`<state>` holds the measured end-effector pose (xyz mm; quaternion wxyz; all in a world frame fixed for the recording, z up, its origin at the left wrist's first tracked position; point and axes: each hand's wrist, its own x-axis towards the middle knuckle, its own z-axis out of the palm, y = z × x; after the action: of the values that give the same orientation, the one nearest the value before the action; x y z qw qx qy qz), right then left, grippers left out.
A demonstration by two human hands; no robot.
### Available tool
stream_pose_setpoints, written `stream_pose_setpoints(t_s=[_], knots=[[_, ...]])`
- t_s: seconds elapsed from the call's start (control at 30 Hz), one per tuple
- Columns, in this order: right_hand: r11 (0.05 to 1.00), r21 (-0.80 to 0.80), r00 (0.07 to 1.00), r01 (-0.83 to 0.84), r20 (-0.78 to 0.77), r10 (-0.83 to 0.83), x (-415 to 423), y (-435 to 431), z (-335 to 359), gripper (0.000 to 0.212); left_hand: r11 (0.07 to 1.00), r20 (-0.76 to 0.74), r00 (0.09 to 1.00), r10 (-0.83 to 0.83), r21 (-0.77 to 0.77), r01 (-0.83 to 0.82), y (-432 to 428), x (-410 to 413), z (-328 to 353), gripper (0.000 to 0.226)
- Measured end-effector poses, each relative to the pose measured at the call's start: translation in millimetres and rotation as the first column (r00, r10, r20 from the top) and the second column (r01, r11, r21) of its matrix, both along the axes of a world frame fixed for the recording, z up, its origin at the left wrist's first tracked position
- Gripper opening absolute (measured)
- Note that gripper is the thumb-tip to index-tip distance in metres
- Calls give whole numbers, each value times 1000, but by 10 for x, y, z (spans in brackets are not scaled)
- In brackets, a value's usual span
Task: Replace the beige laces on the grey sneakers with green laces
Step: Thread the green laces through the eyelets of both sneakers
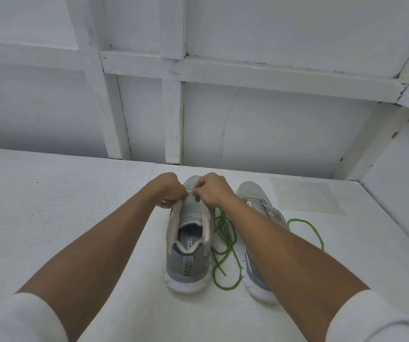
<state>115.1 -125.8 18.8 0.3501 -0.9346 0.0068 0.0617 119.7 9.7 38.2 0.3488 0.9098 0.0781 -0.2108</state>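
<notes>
Though both hands are busy at the toe end, we judge the job barely under way. Our left hand (171,191) has its fingers curled on the eyelet flap of the left sneaker (188,243). Our right hand (211,190) pinches a thin strand at the lowest eyelets, probably one of the green laces (225,243), which trail up toward it. That shoe's eyelet rows look bare. The right sneaker (255,201), just beside it and partly behind our forearm, still carries its beige laces (250,202). Most green lace lies loose on the white surface (75,206) between and beyond the shoes.
</notes>
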Motion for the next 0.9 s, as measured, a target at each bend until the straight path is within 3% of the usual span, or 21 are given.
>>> stream_pose_setpoints(t_s=[0.13,0.27,0.73,0.9], knots=[[997,-83,1000,6,17,-5,14,34,-44,10,989,-39,997,64,-128,-69,68,-20,4,6],[993,-112,1000,23,14,-21,18,57,-84,8,965,-84,993,78,-244,-97,136,4,-66,30],[972,-234,997,39,68,-24,-13,159,-94,22,930,-122,987,107,-338,-142,173,-8,-119,38],[958,-286,995,12,95,16,-10,183,-97,22,927,-119,986,115,-344,-149,163,-31,-118,29]])
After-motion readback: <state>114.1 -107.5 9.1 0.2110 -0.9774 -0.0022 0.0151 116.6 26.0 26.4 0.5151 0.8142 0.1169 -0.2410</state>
